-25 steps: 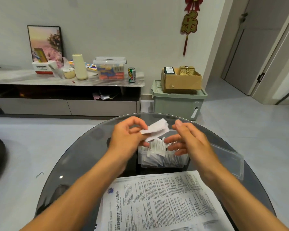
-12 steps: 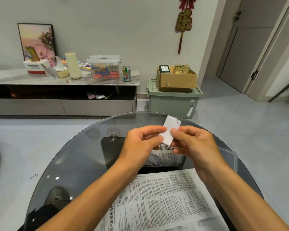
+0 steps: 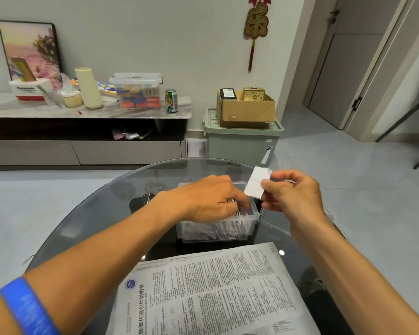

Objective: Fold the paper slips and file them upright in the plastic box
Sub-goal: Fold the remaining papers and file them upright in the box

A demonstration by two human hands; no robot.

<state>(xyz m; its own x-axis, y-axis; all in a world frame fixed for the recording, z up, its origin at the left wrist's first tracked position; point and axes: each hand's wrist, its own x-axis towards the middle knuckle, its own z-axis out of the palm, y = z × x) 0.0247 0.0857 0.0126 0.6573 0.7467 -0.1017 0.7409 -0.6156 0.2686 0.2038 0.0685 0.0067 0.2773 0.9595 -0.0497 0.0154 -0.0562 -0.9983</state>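
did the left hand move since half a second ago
Yes. The left hand let go of the slip and dropped down into the box; the right hand alone holds the slip now.

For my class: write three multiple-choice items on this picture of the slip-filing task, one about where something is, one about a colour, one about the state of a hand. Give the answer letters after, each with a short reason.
1. Where is the left hand?
A. On the printed sheet
B. Over the plastic box, fingers down among the filed slips
C. On the floor

2. What colour is the wristband on the left forearm?
A. Blue
B. Red
C. Green

3. What is the right hand doing?
A. Lying flat on the table
B. Holding a can
C. Pinching a folded paper slip in the air

Answers:
1 B: the left hand reaches into the plastic box, above the filed slips, beyond the printed sheet.
2 A: the band is plainly blue.
3 C: thumb and fingers take a grip on the folded paper slip, right of the box.
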